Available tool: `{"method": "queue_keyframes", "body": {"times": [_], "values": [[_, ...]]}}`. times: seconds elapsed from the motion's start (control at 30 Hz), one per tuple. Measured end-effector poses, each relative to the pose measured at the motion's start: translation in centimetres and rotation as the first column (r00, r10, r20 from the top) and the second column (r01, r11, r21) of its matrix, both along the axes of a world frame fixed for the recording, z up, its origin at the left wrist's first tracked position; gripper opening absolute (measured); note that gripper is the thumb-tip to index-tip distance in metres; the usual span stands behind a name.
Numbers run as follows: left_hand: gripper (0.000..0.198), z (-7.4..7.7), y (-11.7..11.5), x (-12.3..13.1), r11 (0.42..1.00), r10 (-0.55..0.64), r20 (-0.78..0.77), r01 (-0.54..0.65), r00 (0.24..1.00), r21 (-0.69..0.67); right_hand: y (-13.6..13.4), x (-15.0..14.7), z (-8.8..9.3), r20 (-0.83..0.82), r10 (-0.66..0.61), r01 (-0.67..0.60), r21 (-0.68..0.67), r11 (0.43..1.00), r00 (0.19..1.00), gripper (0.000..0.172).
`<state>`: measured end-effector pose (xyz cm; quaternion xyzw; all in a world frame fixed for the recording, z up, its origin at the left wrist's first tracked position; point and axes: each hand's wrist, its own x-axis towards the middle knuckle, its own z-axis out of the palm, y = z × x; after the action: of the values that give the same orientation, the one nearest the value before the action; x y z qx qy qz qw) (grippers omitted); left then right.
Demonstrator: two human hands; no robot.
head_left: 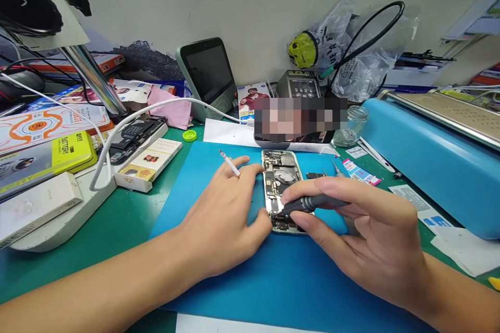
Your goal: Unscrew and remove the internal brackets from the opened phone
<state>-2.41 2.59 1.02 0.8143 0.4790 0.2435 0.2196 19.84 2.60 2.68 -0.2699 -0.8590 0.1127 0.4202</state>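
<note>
An opened smartphone (287, 179) lies on the blue mat with its circuit board and inner parts bare. My left hand (226, 208) braces the phone's left edge with thumb and forefinger, while a lit-looking white cigarette (229, 162) sticks up between its fingers. Between the thumb and fingers of my right hand (375, 229) is a dark grey screwdriver (307, 204), nearly level, pointing left over the phone's lower part. Its tip is hard to make out. Just right of the phone lies a small dark part (315, 175).
A phone-like device with a blurred screen (299, 135) leans behind the mat (242, 281). At left are a cigarette pack (150, 164), another opened phone (135, 138), a white cable (156, 104) and battery boxes (74, 153). A glass jar (351, 127) and blue machine (429, 166) stand right.
</note>
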Motion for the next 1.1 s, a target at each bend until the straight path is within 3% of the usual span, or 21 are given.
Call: {"method": "queue_keyframes", "body": {"times": [0.1,0.27,0.47,0.73,0.93,1.1], "values": [[0.052,-0.01,-0.01,-0.03,0.999,-0.008,0.025,0.007,1.000,0.033,-0.10,-0.19,0.05,0.014,-0.046,0.047,-0.044,0.998,0.999,0.023],[0.045,0.15,-0.01,-0.08,0.995,-0.035,0.089,0.027,0.995,0.094,-0.08,-0.14,-0.25,-0.035,-0.029,0.027,-0.063,0.998,0.999,0.033],[0.032,0.35,0.00,-0.07,0.992,-0.113,0.208,0.100,0.972,0.074,-0.20,-0.20,-0.15,-0.003,-0.028,0.028,-0.058,0.998,1.000,0.020],[0.025,0.27,-0.11,0.03,0.980,-0.197,0.259,0.191,0.946,0.049,-0.28,-0.21,0.01,-0.017,-0.025,0.025,-0.049,0.999,1.000,0.025],[0.022,0.04,0.04,0.14,0.976,-0.220,0.243,0.211,0.945,0.060,0.17,0.04,-0.49,-0.063,0.080,-0.079,0.027,0.997,0.995,0.064],[0.022,-0.08,0.16,0.14,0.974,-0.224,0.239,0.209,0.945,0.084,0.27,0.05,-0.50,-0.066,0.089,-0.088,0.028,0.996,0.994,0.067]]}}
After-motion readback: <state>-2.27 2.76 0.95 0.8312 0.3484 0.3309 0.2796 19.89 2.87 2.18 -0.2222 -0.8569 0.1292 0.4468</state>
